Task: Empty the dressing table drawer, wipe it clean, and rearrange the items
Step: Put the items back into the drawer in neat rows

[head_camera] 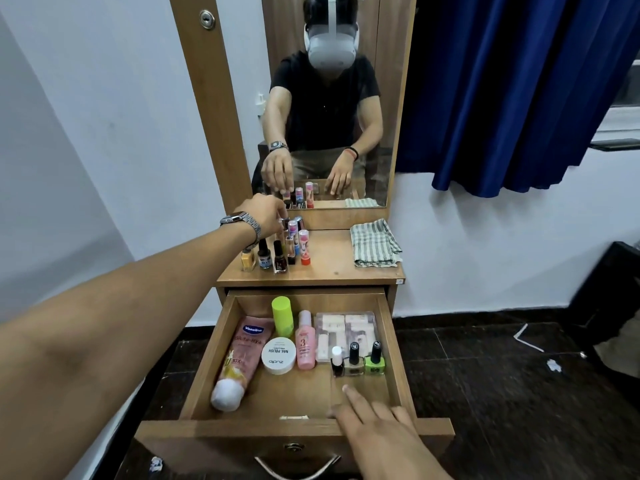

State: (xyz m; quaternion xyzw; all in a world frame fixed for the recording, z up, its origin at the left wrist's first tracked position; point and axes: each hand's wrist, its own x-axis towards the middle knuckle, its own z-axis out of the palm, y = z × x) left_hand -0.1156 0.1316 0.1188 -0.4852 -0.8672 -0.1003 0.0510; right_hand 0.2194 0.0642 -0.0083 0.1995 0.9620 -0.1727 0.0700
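While the left hand pinches a lipstick among crowded neighbours, toppling is risked; the right hand lies open on the drawer.

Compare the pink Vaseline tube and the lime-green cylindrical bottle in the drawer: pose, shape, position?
Pose: the pink Vaseline tube lies flat with its white cap toward the drawer front; the lime-green cylindrical bottle seems to stand upright.
Shape: the tube is long and tapered; the bottle is a short plain cylinder.
Position: the tube runs along the left wall; the bottle sits near the back wall.
Shared: both are in the open wooden drawer, neither touched by a hand.
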